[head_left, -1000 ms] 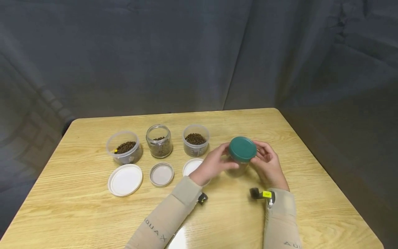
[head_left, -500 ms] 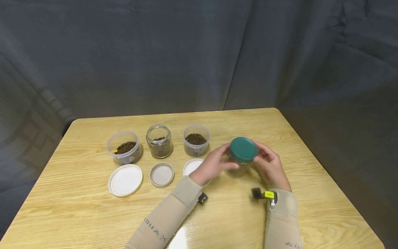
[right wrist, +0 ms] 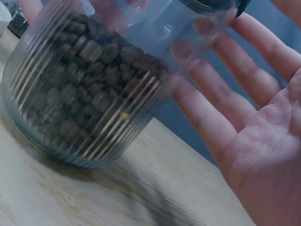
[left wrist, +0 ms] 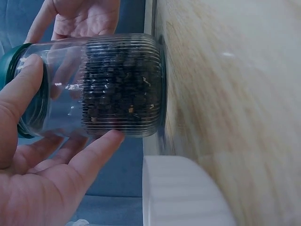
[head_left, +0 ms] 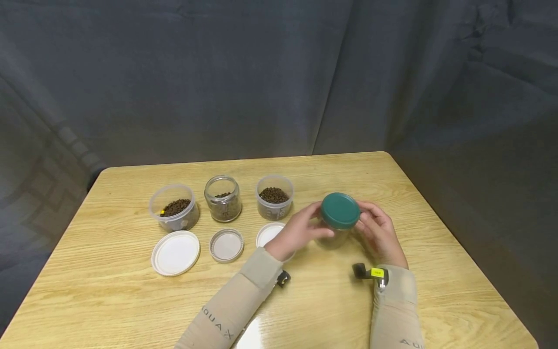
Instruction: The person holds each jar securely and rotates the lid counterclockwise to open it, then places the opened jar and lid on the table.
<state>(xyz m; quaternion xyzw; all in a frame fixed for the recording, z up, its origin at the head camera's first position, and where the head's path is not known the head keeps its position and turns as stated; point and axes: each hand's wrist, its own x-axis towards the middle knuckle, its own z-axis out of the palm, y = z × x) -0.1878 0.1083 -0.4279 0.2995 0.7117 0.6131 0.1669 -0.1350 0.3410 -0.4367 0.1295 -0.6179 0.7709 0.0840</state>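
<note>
A ribbed glass jar (left wrist: 124, 89) with a green lid (head_left: 340, 210) stands upright between both hands at the right of the table. Dark brown pellets fill its lower part. My left hand (head_left: 300, 231) grips the jar from the left, one fingertip up by the lid's edge and another lower on the glass. On the opposite side, my right hand (head_left: 380, 232) has its fingers (right wrist: 207, 115) fairly straight against the glass, reaching up toward the lid. Its palm is apart from the jar. In the left wrist view the jar's base is right at the tabletop.
At the left stand an uncovered plastic tub (head_left: 174, 224), a glass jar (head_left: 224, 206) and a second plastic tub (head_left: 274, 212), all holding brown pellets. Before them lie a white lid (head_left: 176, 253), a smaller lid (head_left: 226, 245) and another white lid (head_left: 268, 233), partly hidden by my left hand.
My right hand has shifted slightly rightward, and its thumb has drawn back a little from the lid's edge. The left hand and the jar have stayed almost still.
</note>
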